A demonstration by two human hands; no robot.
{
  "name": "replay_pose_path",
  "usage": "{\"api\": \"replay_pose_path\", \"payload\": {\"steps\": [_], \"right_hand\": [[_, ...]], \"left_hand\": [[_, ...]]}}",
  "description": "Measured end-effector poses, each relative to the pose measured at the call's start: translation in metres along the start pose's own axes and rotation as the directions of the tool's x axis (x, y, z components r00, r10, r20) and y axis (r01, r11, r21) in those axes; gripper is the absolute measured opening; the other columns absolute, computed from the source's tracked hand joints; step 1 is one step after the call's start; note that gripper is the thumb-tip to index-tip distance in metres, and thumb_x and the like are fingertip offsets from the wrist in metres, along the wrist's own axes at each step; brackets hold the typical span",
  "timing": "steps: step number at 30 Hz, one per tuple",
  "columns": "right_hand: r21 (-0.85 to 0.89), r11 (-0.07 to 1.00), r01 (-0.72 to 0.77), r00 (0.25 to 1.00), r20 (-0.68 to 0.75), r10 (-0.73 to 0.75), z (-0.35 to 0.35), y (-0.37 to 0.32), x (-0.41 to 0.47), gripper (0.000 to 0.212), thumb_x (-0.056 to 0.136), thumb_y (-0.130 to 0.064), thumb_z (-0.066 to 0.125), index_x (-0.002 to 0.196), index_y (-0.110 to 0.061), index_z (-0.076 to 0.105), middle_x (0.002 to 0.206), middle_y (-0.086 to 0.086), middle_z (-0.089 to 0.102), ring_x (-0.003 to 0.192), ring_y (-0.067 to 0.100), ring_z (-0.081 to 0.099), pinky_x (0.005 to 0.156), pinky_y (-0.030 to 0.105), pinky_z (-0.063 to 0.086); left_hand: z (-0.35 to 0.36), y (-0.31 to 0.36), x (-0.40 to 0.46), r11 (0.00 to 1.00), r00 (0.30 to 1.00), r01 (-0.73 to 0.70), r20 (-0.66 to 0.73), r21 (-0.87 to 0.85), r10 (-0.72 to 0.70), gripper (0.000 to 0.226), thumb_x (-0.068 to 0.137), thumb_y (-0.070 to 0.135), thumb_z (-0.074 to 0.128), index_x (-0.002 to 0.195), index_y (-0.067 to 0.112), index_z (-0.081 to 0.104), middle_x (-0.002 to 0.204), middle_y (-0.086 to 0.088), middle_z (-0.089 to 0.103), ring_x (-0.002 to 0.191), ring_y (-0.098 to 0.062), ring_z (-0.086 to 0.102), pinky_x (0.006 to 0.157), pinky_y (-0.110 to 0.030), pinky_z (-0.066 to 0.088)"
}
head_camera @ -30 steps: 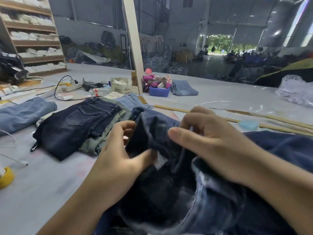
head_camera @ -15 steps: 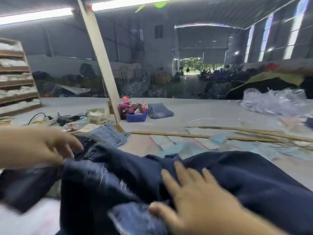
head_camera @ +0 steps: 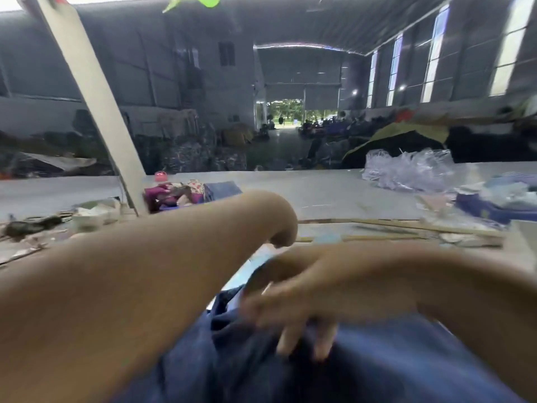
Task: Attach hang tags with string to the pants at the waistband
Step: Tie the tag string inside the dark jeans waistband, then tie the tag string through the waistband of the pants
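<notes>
A: Where are the pants (head_camera: 363, 370) sitting?

B: The dark denim is lying bunched directly under both hands. The right hand (head_camera: 305, 309) is pressing down on the cloth with fingers spread and fairly straight, though heavy blur is hiding any pinch. The left hand (head_camera: 279, 222) is reaching across above the right one, wrist bent and fingers curling downward; I cannot tell whether it is holding anything.

A: How is the fabric likely to handle?

B: Judging by the folds, it is behaving as a soft, fairly heavy, non-slippery material. I would be taking hold at the waistband, where stitched layers should be stiffest. The waistband, tag and string are not showing from here.
</notes>
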State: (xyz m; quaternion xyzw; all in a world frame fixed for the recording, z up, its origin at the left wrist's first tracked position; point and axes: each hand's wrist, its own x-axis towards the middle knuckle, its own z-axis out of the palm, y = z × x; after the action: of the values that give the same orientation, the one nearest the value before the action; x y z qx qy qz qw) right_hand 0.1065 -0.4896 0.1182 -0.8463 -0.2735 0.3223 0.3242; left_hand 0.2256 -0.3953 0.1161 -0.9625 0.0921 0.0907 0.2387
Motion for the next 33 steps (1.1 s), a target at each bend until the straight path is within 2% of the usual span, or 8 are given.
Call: {"api": "replay_pose_path", "payload": {"steps": [3, 6, 8, 14, 18, 22, 28, 33], "right_hand": [[-0.202, 0.958, -0.204, 0.954, -0.26, 0.149, -0.064, 0.029, 0.029, 0.032, 0.096, -0.035, 0.06, 0.121, -0.016, 0.058, 0.104, 0.008, 0.065, 0.078, 0.022, 0.067, 0.068, 0.036, 0.059], [-0.586, 0.676, -0.446, 0.858, -0.495, 0.137, -0.1, 0.062, 0.084, 0.032, 0.094, -0.034, 0.06, 0.118, -0.013, 0.063, 0.098, 0.0, 0.06, 0.089, 0.021, 0.057, 0.078, 0.033, 0.048], [-0.63, 0.601, -0.492, 0.848, -0.502, 0.168, -0.115, 0.087, 0.125, 0.031, 0.094, -0.031, 0.059, 0.117, -0.011, 0.062, 0.095, 0.001, 0.054, 0.089, 0.023, 0.051, 0.077, 0.033, 0.04], [-0.445, 0.734, -0.513, 0.809, -0.537, 0.239, -0.101, 0.164, 0.218, 0.022, 0.092, -0.017, 0.056, 0.112, -0.009, 0.062, 0.11, 0.007, 0.064, 0.085, 0.021, 0.055, 0.076, 0.031, 0.047], [-0.257, 0.79, -0.556, 0.766, -0.528, 0.367, -0.07, 0.221, 0.23, 0.035, 0.09, -0.016, 0.055, 0.126, -0.015, 0.056, 0.124, 0.006, 0.059, 0.094, 0.02, 0.053, 0.077, 0.027, 0.045], [-0.262, 0.767, -0.586, 0.781, -0.436, 0.448, -0.066, 0.237, 0.231, 0.052, 0.088, -0.025, 0.066, 0.135, -0.016, 0.048, 0.136, 0.007, 0.052, 0.107, 0.021, 0.051, 0.083, 0.027, 0.042], [-0.314, 0.803, -0.506, 0.861, -0.242, 0.448, -0.051, 0.234, 0.24, 0.073, 0.075, -0.033, 0.079, 0.139, -0.023, 0.046, 0.139, 0.001, 0.051, 0.117, 0.023, 0.052, 0.093, 0.033, 0.046], [-0.332, 0.801, -0.498, 0.863, -0.276, 0.422, -0.052, 0.242, 0.238, 0.048, 0.085, -0.021, 0.066, 0.132, -0.022, 0.057, 0.136, 0.001, 0.055, 0.119, 0.022, 0.054, 0.094, 0.03, 0.045]], "left_hand": [[0.014, -0.013, 0.046, 0.996, 0.998, 0.004, 0.066, -0.088, 0.001, 0.027, 0.095, 0.016, 0.057, 0.119, 0.005, 0.065, 0.111, -0.01, 0.062, 0.087, -0.024, 0.055, 0.076, -0.031, 0.047], [0.042, -0.024, 0.093, 0.991, 0.996, 0.076, 0.043, -0.109, -0.072, 0.035, 0.095, 0.013, 0.048, 0.128, 0.005, 0.057, 0.126, -0.012, 0.057, 0.112, -0.031, 0.055, 0.096, -0.039, 0.047], [0.07, -0.031, 0.125, 0.976, 0.993, 0.112, 0.048, -0.184, -0.105, 0.034, 0.095, 0.014, 0.047, 0.126, 0.005, 0.057, 0.117, -0.011, 0.057, 0.11, -0.031, 0.056, 0.098, -0.042, 0.049], [0.163, -0.05, 0.175, 0.867, 0.986, 0.164, 0.115, -0.471, -0.124, 0.032, 0.095, 0.034, 0.058, 0.11, 0.007, 0.064, 0.086, -0.006, 0.062, 0.068, -0.017, 0.056, 0.059, -0.027, 0.044], [0.21, -0.07, 0.18, 0.835, 0.963, 0.232, 0.242, -0.499, -0.124, 0.04, 0.096, 0.038, 0.056, 0.118, 0.006, 0.061, 0.103, -0.006, 0.067, 0.09, -0.021, 0.063, 0.072, -0.028, 0.046], [0.228, -0.075, 0.183, 0.811, 0.923, 0.322, 0.354, -0.488, -0.153, 0.049, 0.095, 0.057, 0.05, 0.096, 0.009, 0.06, 0.078, -0.001, 0.063, 0.063, -0.012, 0.057, 0.06, -0.023, 0.041], [0.224, -0.028, 0.19, 0.82, 0.966, 0.11, 0.256, -0.561, 0.045, 0.087, 0.085, 0.078, 0.043, 0.144, 0.014, 0.043, 0.148, -0.006, 0.048, 0.126, -0.025, 0.05, 0.104, -0.04, 0.039], [0.225, 0.008, 0.193, 0.936, 0.981, 0.021, 0.189, -0.352, 0.049, 0.043, 0.09, 0.049, 0.054, 0.12, 0.019, 0.06, 0.116, -0.001, 0.063, 0.096, -0.022, 0.055, 0.076, -0.034, 0.04]]}}
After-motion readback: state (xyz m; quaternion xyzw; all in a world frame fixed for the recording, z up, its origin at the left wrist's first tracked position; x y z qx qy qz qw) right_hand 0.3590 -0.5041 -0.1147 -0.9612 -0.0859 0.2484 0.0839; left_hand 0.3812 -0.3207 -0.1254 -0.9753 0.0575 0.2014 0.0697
